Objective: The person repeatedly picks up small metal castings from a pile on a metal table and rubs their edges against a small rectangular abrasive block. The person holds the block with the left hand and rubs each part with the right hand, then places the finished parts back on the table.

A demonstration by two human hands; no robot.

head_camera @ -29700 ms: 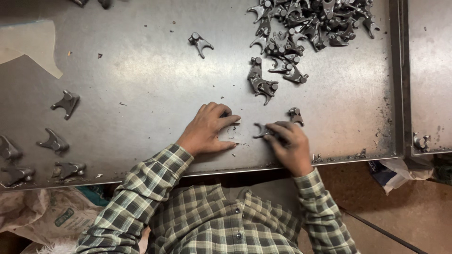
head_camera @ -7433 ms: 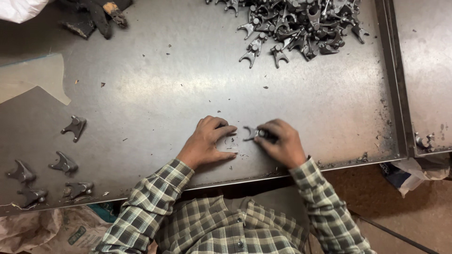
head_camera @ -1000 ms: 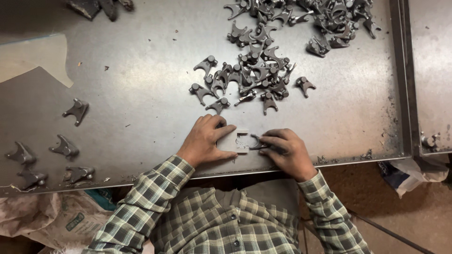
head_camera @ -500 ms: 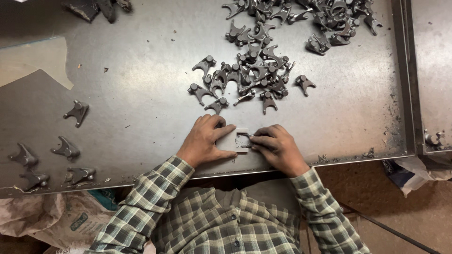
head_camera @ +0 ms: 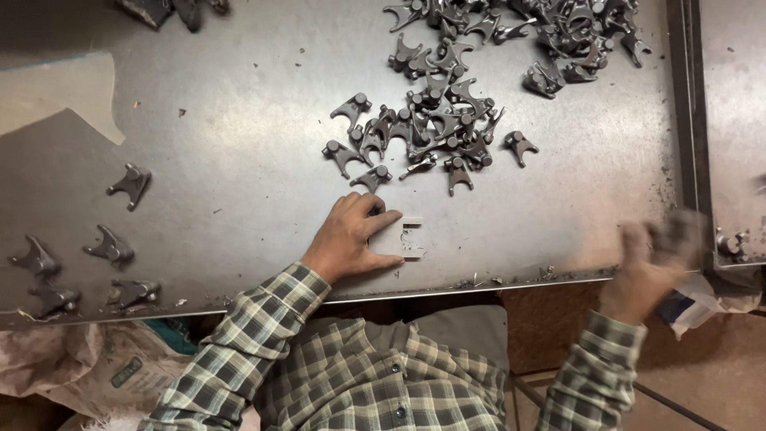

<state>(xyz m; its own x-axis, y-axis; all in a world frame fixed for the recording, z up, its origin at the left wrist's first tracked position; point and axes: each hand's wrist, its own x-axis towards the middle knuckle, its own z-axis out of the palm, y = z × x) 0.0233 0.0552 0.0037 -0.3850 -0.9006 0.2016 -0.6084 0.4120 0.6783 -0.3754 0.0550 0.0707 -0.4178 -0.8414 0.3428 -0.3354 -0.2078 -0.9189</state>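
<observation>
My left hand (head_camera: 349, 238) rests on the steel table (head_camera: 239, 160), its fingers on a small flat pale gauge block (head_camera: 400, 238) near the front edge. My right hand (head_camera: 654, 259) is blurred out at the table's right front corner; something dark seems to be in its fingers, though the blur hides whether it grips it. A heap of dark forked metal parts (head_camera: 431, 128) lies just beyond my left hand, and a bigger pile (head_camera: 558, 32) sits at the far right.
Several single forked parts (head_camera: 112, 246) lie spread at the table's left. A second steel tray (head_camera: 734, 120) adjoins on the right. A printed sack (head_camera: 120, 367) and crumpled paper (head_camera: 694, 299) lie below the table edge.
My right hand has swung away from the gauge block to the right, past the table's corner. My left hand has stayed on the block.
</observation>
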